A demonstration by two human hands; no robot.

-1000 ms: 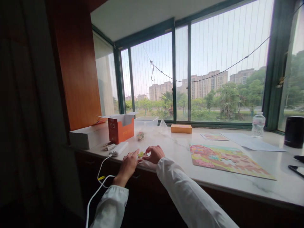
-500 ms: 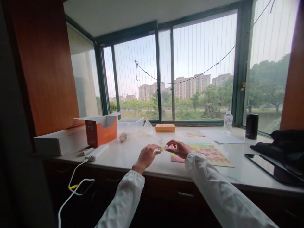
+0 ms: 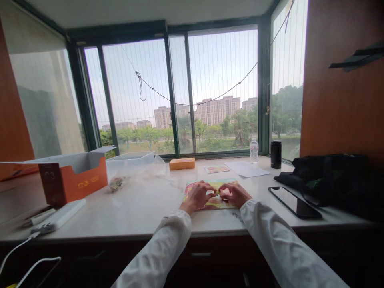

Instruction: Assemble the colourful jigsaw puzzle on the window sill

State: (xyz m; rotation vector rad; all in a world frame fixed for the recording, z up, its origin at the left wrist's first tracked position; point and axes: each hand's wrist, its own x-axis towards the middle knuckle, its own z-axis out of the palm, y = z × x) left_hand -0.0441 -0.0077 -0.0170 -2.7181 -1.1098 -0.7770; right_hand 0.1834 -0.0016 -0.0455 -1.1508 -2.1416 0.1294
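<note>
Your left hand [image 3: 196, 196] and right hand [image 3: 235, 194] curve inward, fingertips almost meeting, over a colorful jigsaw puzzle [image 3: 215, 204] at twelve o'clock on the marble tabletop [image 3: 144, 208]; any grip on a piece cannot be told.

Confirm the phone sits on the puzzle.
No, the phone lies on the counter to the right of the puzzle, apart from it.

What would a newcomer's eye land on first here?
The left hand and right hand, in white sleeves, meet over a colourful printed cardboard jigsaw puzzle in the middle of a white marble counter. To the left stands an open orange cardboard box, and behind it all a wide green-framed window looks out on tan apartment blocks.
</note>
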